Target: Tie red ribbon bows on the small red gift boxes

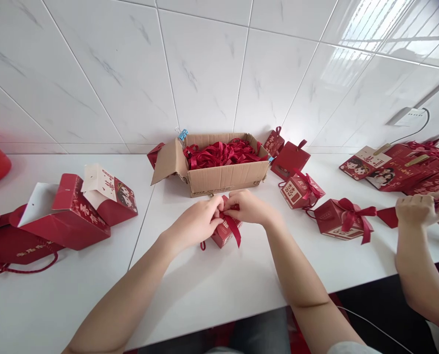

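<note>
On the white table in front of me lies a small red gift box [223, 238], partly covered by my fingers. A dark red ribbon [235, 231] crosses its top, and one loose end hangs down its right side. My left hand [199, 219] is closed in a pinch on the ribbon from the left. From the right, my right hand [247, 206] also pinches it, with the fingertips of both hands almost meeting. The knot or loop between them is hidden. A thin red cord loop [203, 245] sticks out at the box's left.
Behind my hands stands an open cardboard box [227, 179] of red ribbons [223, 153]. Bowed red boxes [302, 191] sit to the right, open red boxes [70, 221] to the left. A co-worker's hands [419, 211] are at far right, near stacked red boxes [400, 169].
</note>
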Demonstrator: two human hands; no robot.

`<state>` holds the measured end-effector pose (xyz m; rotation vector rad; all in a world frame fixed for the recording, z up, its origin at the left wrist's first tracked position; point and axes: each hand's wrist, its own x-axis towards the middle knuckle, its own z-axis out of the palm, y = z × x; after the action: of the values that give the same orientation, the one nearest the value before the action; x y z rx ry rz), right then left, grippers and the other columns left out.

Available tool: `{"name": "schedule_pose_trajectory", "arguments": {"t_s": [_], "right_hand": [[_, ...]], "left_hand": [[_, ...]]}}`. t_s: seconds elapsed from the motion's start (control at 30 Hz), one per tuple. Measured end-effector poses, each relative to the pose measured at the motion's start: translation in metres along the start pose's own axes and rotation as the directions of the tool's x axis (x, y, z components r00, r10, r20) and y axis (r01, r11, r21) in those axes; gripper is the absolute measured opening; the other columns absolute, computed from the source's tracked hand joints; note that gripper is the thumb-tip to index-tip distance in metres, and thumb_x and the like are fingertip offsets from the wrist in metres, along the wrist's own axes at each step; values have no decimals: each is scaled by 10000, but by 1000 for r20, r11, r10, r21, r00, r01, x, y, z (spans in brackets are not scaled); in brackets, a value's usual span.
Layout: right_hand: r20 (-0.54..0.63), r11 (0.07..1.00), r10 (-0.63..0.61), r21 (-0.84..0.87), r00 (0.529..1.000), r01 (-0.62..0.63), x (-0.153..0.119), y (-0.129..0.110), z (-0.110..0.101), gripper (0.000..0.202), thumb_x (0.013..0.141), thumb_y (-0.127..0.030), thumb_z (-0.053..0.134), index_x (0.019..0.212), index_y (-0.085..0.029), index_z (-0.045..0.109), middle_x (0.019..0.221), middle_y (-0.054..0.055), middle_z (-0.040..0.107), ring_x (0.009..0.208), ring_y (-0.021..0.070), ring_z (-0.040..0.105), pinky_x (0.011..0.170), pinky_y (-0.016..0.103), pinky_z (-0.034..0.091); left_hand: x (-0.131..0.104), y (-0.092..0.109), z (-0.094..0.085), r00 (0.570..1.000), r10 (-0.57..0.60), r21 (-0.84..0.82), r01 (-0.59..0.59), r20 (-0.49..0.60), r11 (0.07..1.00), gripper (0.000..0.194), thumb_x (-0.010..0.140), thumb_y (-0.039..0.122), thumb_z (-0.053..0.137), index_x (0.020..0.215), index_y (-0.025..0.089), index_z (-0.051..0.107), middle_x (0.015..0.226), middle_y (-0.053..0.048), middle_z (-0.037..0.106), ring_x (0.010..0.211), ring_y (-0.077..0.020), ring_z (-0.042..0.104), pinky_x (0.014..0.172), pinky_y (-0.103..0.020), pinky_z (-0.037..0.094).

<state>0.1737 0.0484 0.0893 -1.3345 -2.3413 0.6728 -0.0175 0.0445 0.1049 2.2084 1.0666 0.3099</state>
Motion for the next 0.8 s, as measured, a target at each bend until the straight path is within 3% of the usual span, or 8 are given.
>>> {"name": "schedule_pose_trajectory", "arguments": {"t_s": [0.2,0.47,0.63,0.7,0.8], "right_hand": [[26,999,41,-8,999,-41,0,-2,0,186,756,-64,550,701,-152,704,648,-11,567,588,82,435,564,218,321],[42,993,-13,118,999,8,-2,3,-3,171,791,-90,572,862,-175,704,807,14,680,705,111,559,657,229,421],[45,996,12,92,999,-16,-6,4,-6,145,801,-121,587,862,-176,706,863,32,693,742,129,586,676,244,439],[61,997,7,78,998,-11,-8,3,-9,163,801,-134,597,898,-183,718,885,36,689,743,132,587,671,247,439],[94,998,-6,65,996,0,-11,2,-12,221,798,-132,595,967,-199,722,894,31,679,737,130,579,669,249,440]], "left_hand": [[1,-4,8,994,-67,-5,67,82,998,27,825,249,472,820,229,454,806,-24,662,622,-184,628,477,-278,439],[-7,-7,-8,986,-65,3,65,154,998,115,816,329,525,762,228,515,674,10,653,534,-156,566,490,-273,383],[-11,-13,-25,925,-89,122,47,369,991,262,825,384,519,625,218,486,638,13,632,502,-147,506,450,-268,306],[-6,-19,-29,940,-92,127,53,329,990,304,853,427,481,631,220,507,654,7,619,532,-153,516,465,-271,313],[8,-27,-26,995,-95,28,94,30,995,305,889,485,422,820,240,591,860,-13,665,720,-181,604,591,-281,437]]}}
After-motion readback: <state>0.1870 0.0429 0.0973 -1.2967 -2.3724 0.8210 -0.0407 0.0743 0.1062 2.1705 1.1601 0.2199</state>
